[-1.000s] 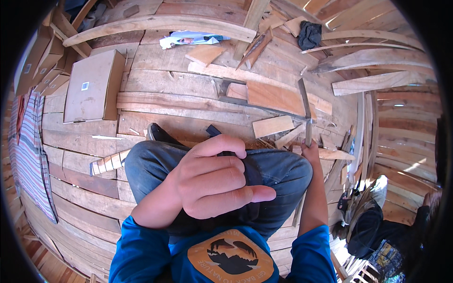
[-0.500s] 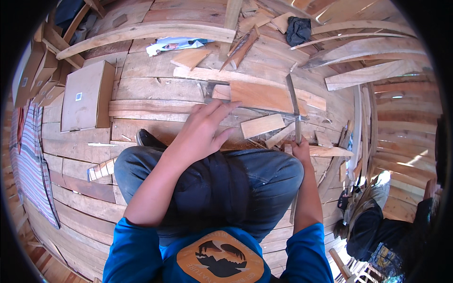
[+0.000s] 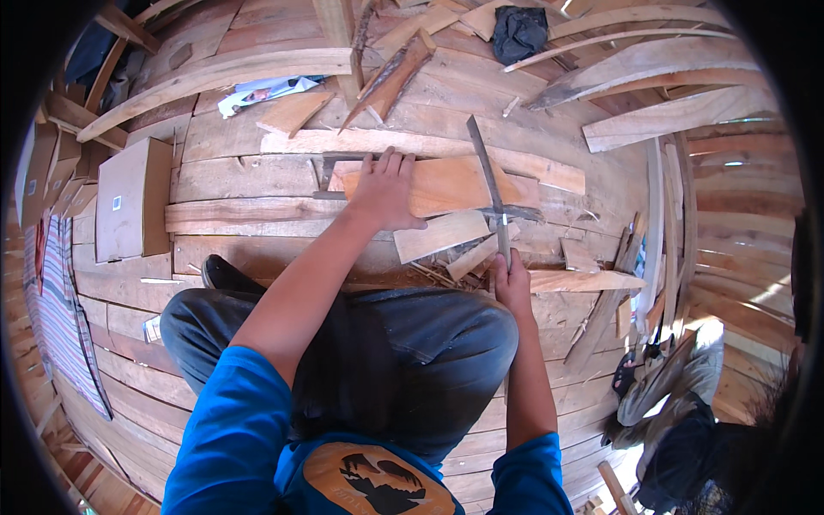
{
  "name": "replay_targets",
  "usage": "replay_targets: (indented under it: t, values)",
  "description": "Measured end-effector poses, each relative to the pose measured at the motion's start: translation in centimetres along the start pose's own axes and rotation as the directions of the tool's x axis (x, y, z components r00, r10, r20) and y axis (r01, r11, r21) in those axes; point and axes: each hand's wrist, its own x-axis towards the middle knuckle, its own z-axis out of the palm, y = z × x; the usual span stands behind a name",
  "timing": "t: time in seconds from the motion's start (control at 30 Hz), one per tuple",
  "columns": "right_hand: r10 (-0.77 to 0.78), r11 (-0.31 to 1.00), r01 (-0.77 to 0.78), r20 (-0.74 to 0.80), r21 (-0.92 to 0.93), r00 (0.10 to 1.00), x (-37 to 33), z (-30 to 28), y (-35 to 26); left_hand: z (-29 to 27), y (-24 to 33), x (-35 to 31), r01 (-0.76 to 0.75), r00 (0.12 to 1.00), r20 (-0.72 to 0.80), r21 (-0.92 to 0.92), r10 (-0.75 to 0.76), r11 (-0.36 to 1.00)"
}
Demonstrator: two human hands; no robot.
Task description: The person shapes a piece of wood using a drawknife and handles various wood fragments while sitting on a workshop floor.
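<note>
My left hand (image 3: 384, 196) grips a reddish-brown wooden board (image 3: 446, 184) across its width near the left end, fingers over the far edge and thumb by the near edge. In my right hand (image 3: 512, 283) is a long-handled knife (image 3: 487, 167), its narrow dark blade pointing away from me over the board's right part. The handle runs back beside my right forearm. Under the board lies a darker plank (image 3: 524, 212), mostly hidden. Just nearer to me rest a pale wood block (image 3: 442, 236) and a smaller offcut (image 3: 472, 257).
Shavings and a long strip (image 3: 558, 176) lie around the board. A cardboard box (image 3: 135, 202) stands at left, with striped cloth (image 3: 69, 309) beyond. Curved timbers (image 3: 644, 69) and a black bag (image 3: 520, 34) are at far right. Another person (image 3: 695, 446) is at lower right.
My left hand has come down from above the board's left end onto the board. The view has shifted, and the knife still points away over the board in my right hand.
</note>
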Motion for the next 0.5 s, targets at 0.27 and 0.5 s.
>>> replay_targets:
  t: [0.27,0.5]
  values:
    - [0.016,1.0,-0.016,-0.002,-0.006,1.0,-0.1,-0.5,-0.4,0.0,0.8,0.5,-0.001,1.0,0.009,-0.02,0.001,1.0]
    - [-0.011,0.999,0.011,-0.007,-0.051,1.0,0.6,-0.6,-1.4,0.2,1.5,1.0,0.091,0.994,-0.06,0.076,-0.086,0.993]
